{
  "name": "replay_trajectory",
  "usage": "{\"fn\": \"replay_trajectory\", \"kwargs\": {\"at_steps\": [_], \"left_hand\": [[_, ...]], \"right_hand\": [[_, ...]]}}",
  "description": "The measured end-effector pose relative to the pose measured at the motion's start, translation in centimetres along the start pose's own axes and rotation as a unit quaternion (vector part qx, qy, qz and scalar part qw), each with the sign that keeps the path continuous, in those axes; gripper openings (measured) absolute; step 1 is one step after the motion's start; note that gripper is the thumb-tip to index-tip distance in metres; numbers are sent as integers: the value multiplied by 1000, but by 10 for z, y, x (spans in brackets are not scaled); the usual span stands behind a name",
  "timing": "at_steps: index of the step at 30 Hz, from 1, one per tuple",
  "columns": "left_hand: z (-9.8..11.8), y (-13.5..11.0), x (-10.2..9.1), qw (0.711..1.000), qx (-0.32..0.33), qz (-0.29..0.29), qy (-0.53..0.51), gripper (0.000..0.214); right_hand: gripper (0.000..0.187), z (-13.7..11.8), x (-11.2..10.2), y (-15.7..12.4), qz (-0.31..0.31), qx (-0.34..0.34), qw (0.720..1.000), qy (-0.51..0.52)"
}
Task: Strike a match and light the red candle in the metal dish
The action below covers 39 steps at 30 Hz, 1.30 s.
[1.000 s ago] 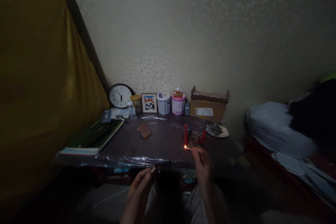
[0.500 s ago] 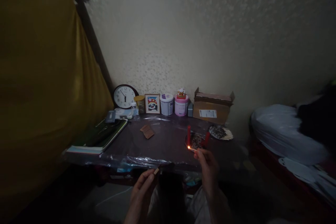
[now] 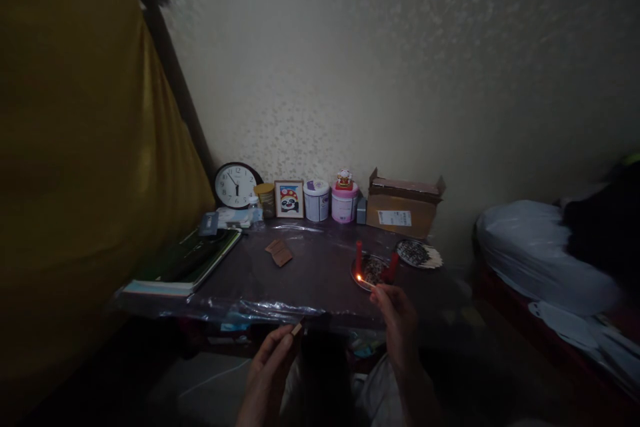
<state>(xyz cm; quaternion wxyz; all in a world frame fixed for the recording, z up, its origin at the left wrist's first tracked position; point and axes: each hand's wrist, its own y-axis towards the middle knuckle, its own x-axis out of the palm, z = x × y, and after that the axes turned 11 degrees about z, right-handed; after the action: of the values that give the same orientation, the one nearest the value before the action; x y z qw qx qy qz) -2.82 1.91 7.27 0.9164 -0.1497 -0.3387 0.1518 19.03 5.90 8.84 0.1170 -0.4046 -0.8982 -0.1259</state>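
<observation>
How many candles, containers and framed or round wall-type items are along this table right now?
Red candles: 2
Tubs and jar along the wall: 3
Wall clock: 1
Framed picture: 1
Cardboard box: 1
Lit match in right hand: 1
Total: 9

Lighting: dim, murky room; match flame (image 3: 359, 277) the sole warm glow (small). Foreground hands in shadow. Edges bowed, soft, grainy.
</observation>
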Motion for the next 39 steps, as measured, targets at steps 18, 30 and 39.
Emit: {"fn": "replay_trajectory", "kwargs": {"at_steps": [18, 30, 39], "left_hand": [[3, -4, 1, 1000, -21, 0, -5, 30], [2, 1, -4, 999, -31, 15, 27, 36], [6, -2, -5, 999, -41, 10, 25, 33]], "right_hand": [[28, -3, -1, 22, -20, 44, 999, 24], [23, -1, 1, 37, -30, -12, 999, -5], [28, 3, 7, 50, -16, -53, 998, -8]]}}
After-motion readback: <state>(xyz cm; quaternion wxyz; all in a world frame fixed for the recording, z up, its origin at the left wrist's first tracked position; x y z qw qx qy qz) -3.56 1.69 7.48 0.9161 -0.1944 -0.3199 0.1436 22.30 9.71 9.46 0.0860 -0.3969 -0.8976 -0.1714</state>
